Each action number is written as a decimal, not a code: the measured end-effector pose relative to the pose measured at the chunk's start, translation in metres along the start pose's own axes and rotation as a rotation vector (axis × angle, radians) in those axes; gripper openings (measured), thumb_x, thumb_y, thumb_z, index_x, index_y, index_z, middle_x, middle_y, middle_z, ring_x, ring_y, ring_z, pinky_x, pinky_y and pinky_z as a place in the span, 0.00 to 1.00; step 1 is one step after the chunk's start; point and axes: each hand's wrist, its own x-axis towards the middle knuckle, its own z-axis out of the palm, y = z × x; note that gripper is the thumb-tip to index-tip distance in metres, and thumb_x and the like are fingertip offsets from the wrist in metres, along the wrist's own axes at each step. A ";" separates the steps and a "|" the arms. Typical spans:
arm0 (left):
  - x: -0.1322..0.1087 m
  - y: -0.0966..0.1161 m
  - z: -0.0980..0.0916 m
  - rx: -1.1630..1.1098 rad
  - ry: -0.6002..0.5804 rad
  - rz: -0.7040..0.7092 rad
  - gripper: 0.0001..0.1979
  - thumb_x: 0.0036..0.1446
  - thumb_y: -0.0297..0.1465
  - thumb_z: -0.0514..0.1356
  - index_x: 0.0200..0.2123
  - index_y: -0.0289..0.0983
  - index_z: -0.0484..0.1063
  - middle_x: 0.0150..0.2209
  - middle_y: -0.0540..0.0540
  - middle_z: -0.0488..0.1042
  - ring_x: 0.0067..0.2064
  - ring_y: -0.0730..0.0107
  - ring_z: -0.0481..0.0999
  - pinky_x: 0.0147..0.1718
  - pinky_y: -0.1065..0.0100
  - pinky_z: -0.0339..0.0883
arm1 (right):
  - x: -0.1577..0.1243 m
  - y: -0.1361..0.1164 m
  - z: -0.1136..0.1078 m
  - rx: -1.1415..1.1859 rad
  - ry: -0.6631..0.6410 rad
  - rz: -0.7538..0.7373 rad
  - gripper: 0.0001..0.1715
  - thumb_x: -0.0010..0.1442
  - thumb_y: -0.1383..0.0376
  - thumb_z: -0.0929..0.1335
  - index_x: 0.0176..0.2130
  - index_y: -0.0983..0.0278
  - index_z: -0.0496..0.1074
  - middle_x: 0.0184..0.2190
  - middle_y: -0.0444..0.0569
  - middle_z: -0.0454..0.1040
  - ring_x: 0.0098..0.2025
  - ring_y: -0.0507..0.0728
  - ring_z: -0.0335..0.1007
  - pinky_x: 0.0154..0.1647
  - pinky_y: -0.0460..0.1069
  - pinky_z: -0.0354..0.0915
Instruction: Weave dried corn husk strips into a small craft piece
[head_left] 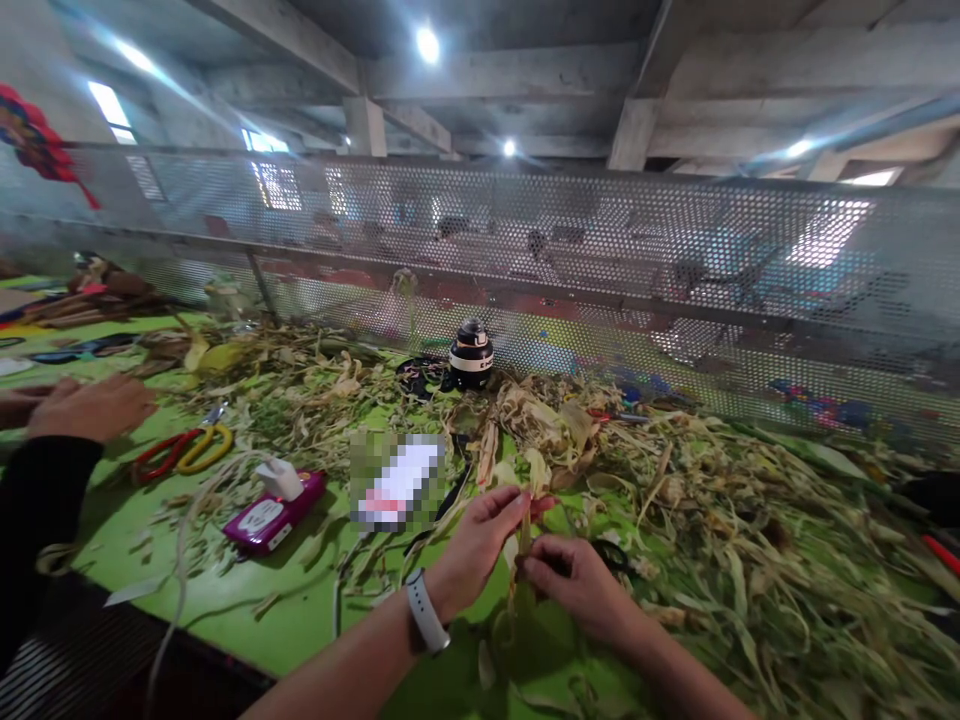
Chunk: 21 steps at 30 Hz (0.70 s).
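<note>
Near centre of the green bench (225, 600), both of the person's hands meet on one husk strip (524, 528), a pale green-yellow blade standing roughly upright between them, just above the bench surface. Left hand (480, 545), with a white wristwatch (427, 612), has thumb and forefinger brought together on the strip's upper part, the other fingers loosely curled. Right hand (581, 590) is curled closed low on the same strip, knuckles up; its fingertips are hidden, so the exact contact cannot be read. Judged from this, the step in hand is working a single strip between two pinches, peeling or splitting it lengthwise. The next move would call for a firm lower grip and a steady pull along the fibres, since a sideways tug could snap a thin blade. To the right and far side lies a deep heap of husks (750, 540). Left of the hands are a purple tissue pack (271, 515) and red-and-yellow scissors (184, 450), well apart from the strip. A black-and-cream jar (471, 355) stands far centre against the perforated metal screen (600, 260). A co-worker's hand (90, 405) rests flat at far left.
</note>
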 end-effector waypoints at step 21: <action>0.000 -0.006 0.002 0.332 -0.227 -0.092 0.20 0.41 0.44 0.66 0.28 0.32 0.71 0.24 0.50 0.70 0.25 0.76 0.67 0.27 0.71 0.62 | 0.011 -0.006 -0.021 0.341 0.368 0.101 0.24 0.48 0.49 0.69 0.21 0.64 0.61 0.14 0.35 0.54 0.17 0.46 0.45 0.18 0.43 0.45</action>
